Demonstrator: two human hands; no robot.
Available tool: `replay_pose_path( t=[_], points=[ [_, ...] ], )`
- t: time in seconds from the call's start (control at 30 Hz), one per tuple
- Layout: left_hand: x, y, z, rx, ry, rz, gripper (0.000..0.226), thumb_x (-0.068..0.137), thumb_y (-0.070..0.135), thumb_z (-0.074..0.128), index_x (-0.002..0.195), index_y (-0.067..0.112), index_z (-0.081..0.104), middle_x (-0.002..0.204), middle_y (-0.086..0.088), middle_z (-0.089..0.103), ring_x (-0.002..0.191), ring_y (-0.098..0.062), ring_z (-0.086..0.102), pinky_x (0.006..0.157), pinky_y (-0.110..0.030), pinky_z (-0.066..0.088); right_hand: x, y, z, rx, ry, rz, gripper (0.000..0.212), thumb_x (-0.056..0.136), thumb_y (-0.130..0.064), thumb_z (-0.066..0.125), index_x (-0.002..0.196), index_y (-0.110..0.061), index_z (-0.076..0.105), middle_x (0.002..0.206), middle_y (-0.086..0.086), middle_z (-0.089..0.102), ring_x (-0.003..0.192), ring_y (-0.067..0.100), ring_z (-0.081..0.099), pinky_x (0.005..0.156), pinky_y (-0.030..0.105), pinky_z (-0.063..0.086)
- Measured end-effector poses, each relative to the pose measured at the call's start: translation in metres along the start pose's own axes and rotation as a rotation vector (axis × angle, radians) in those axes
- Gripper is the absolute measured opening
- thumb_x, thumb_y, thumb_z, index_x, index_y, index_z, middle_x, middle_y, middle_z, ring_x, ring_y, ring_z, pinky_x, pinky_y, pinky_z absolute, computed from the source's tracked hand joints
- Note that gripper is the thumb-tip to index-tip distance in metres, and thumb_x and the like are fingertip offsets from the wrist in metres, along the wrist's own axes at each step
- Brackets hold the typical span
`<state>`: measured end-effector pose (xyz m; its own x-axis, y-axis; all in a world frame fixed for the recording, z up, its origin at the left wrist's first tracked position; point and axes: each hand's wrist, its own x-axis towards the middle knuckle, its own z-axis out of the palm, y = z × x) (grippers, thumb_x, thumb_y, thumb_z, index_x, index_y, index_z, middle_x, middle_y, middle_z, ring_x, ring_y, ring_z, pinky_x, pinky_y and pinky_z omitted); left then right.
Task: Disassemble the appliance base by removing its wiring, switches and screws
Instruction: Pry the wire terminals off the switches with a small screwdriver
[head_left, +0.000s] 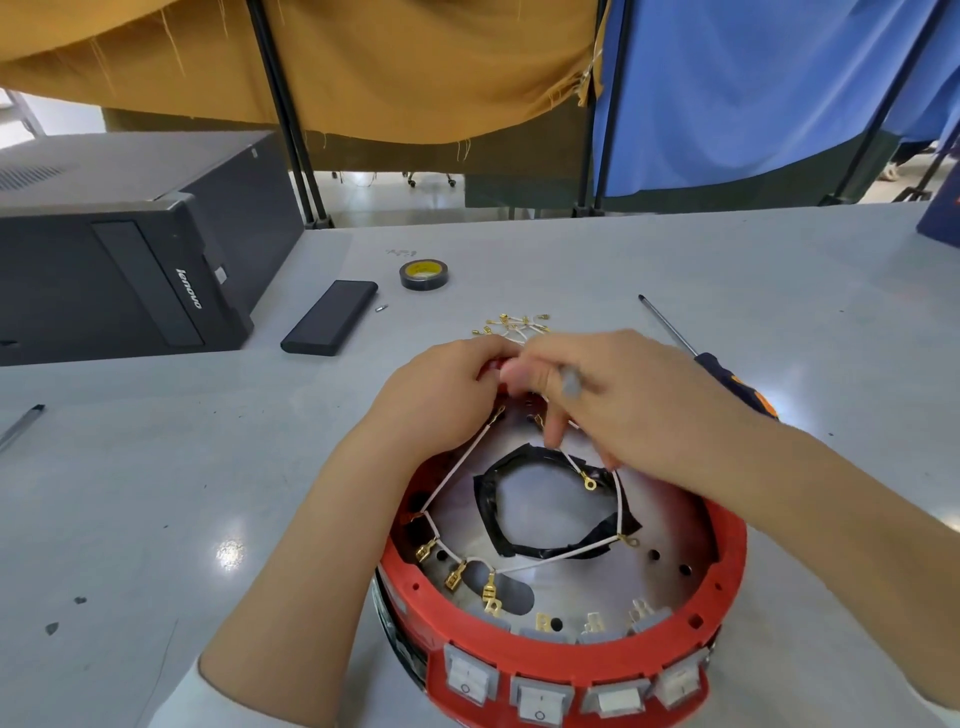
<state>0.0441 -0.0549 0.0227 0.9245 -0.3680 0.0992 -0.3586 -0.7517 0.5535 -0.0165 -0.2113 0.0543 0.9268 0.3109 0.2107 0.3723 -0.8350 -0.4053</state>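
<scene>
The red appliance base sits on the counter, near the person. Both hands meet over its far rim: left hand and right hand, fingers curled, pinching white wiring.

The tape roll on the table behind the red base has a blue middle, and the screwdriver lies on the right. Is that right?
Nearly. In the head view the tape roll has a yellow middle, not blue. It does sit on the table behind the red base, and the screwdriver lies on the right.
</scene>
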Motion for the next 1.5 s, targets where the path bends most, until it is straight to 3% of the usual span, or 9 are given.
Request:
replay_pose_path(
  t=[0.13, 0.3, 0.6, 0.8, 0.97, 1.13, 1.27, 1.37, 1.5],
  points=[
    [-0.002, 0.001, -0.001, 0.026, 0.0, -0.007, 0.034, 0.093, 0.026, 0.048, 0.123, 0.041, 0.054, 0.125, 0.014, 0.058, 0.116, -0.013, 0.051, 0.096, -0.035, 0.041, -0.015, -0.002, 0.016, -0.565, 0.007, -0.063, 0.014, 0.089, -0.039, 0.054, 0.09, -0.03, 0.042, 0.065, -0.008, 0.045, 0.059, 0.018, 0.045, 0.045, 0.025, 0.019],
    [-0.003, 0.002, -0.001, 0.01, -0.001, -0.019, 0.034, 0.092, 0.027, 0.048, 0.121, 0.043, 0.054, 0.123, 0.016, 0.059, 0.113, -0.011, 0.052, 0.092, -0.031, 0.041, -0.016, -0.003, 0.024, -0.757, -0.061, -0.074, 0.03, 0.083, -0.013, 0.053, 0.087, -0.025, 0.025, 0.061, -0.003, 0.025, 0.046, 0.015, 0.017, 0.044, 0.027, 0.01],
    [-0.002, 0.001, 0.0, 0.016, 0.005, -0.013, 0.033, 0.093, 0.029, 0.049, 0.123, 0.042, 0.053, 0.124, 0.015, 0.058, 0.114, -0.011, 0.051, 0.092, -0.029, 0.041, -0.017, -0.006, 0.028, -0.652, -0.053, 0.042, 0.028, 0.082, -0.006, 0.051, 0.09, -0.024, 0.031, 0.063, -0.004, 0.028, 0.048, 0.014, 0.025, 0.044, 0.028, 0.013],
    [-0.002, 0.001, -0.001, 0.03, 0.001, -0.006, 0.033, 0.093, 0.03, 0.049, 0.124, 0.041, 0.052, 0.125, 0.015, 0.058, 0.115, -0.011, 0.051, 0.094, -0.031, 0.041, -0.018, -0.001, 0.025, -0.437, -0.029, 0.109, 0.021, 0.085, -0.018, 0.056, 0.09, -0.03, 0.04, 0.083, -0.005, 0.058, 0.07, 0.019, 0.052, 0.048, 0.027, 0.03],
    [-0.002, 0.001, -0.001, 0.029, -0.003, -0.002, 0.033, 0.093, 0.03, 0.048, 0.123, 0.043, 0.052, 0.124, 0.016, 0.058, 0.114, -0.011, 0.051, 0.09, -0.028, 0.04, -0.012, 0.001, 0.012, -0.058, -0.055, 0.208, 0.022, 0.076, -0.028, 0.065, 0.073, -0.031, 0.044, 0.07, -0.011, 0.054, 0.061, 0.003, 0.048, 0.055, 0.025, 0.037],
    [-0.001, 0.0, -0.001, 0.027, 0.0, -0.003, 0.032, 0.093, 0.03, 0.048, 0.122, 0.044, 0.052, 0.123, 0.016, 0.059, 0.113, -0.011, 0.051, 0.086, -0.027, 0.039, 0.011, 0.014, -0.015, 0.409, 0.024, 0.283, 0.022, 0.08, -0.01, 0.067, 0.077, -0.02, 0.047, 0.038, -0.005, 0.051, 0.032, 0.008, 0.042, 0.035, 0.016, 0.034],
    [-0.002, 0.0, -0.001, 0.019, 0.0, -0.008, 0.032, 0.093, 0.03, 0.048, 0.121, 0.045, 0.052, 0.121, 0.018, 0.059, 0.113, -0.009, 0.051, 0.083, -0.024, 0.036, 0.044, 0.04, -0.029, 0.324, 0.089, 0.349, 0.026, 0.079, -0.015, 0.074, 0.077, -0.019, 0.048, 0.054, 0.0, 0.057, 0.031, 0.005, 0.047, 0.031, 0.015, 0.029],
    [-0.001, 0.0, 0.0, 0.023, 0.004, -0.006, 0.033, 0.093, 0.031, 0.048, 0.122, 0.045, 0.052, 0.122, 0.019, 0.058, 0.113, -0.008, 0.05, 0.083, -0.022, 0.035, 0.071, 0.06, -0.025, 0.147, 0.009, 0.381, 0.027, 0.078, -0.016, 0.075, 0.075, -0.019, 0.048, 0.051, -0.004, 0.055, 0.032, 0.003, 0.05, 0.032, 0.015, 0.03],
    [-0.001, -0.001, 0.0, 0.011, 0.008, -0.002, 0.032, 0.092, 0.031, 0.048, 0.12, 0.046, 0.052, 0.119, 0.021, 0.059, 0.111, -0.006, 0.051, 0.083, -0.023, 0.037, 0.1, 0.081, -0.005, 0.098, -0.115, 0.489, 0.023, 0.079, -0.01, 0.071, 0.075, -0.016, 0.049, 0.067, 0.008, 0.059, 0.047, 0.012, 0.056, 0.04, 0.02, 0.03]
  ],
)
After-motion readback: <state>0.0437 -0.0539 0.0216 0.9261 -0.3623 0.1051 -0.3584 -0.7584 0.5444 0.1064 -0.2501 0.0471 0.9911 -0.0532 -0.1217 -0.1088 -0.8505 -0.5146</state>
